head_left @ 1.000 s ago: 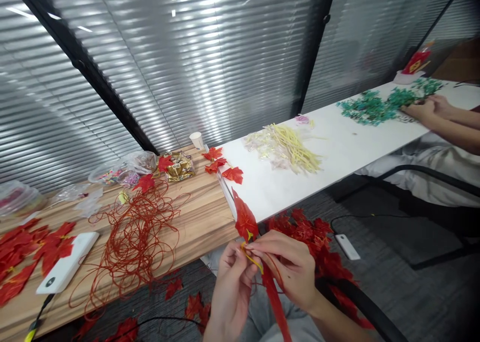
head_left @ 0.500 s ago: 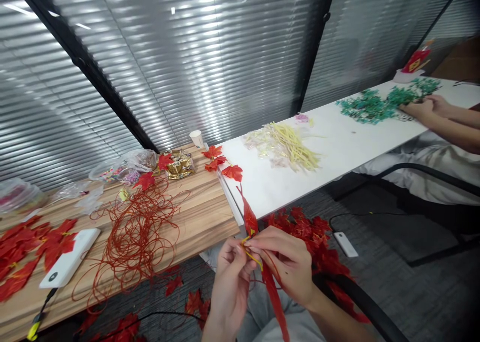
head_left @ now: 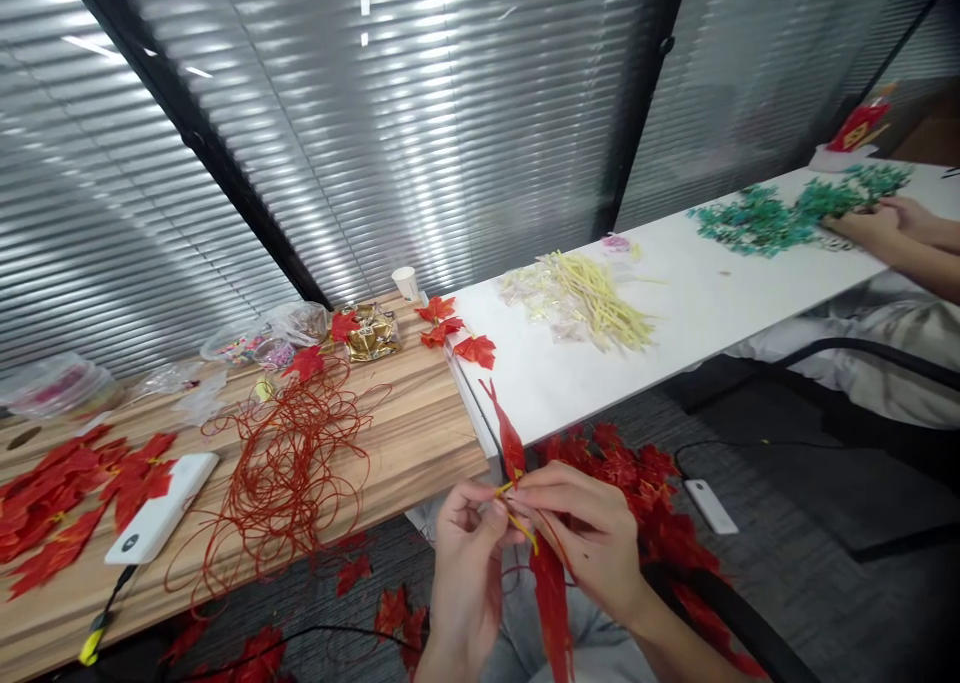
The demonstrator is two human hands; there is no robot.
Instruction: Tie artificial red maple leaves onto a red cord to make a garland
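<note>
Both my hands meet above my lap, close to the corner where the two tables join. My left hand is closed, thumb against fingers, on the yellow stem of a red artificial maple leaf. My right hand pinches at the same junction, where the stems and a thin red cord come together. One folded red leaf points up from the fingers, and another red leaf hangs down below them. The fingertips partly hide the joint, so I cannot tell how the cord runs round it.
A tangle of red cord, a white power bank and red leaves lie on the wooden table. Yellow strips lie on the white table. At right, a co-worker's hands touch green foliage. Red leaves heap below.
The view has shifted a little, so the scene sits slightly lower and further right. My fingers still pinch the same joint, and the hanging leaf has turned to show more of its face.
</note>
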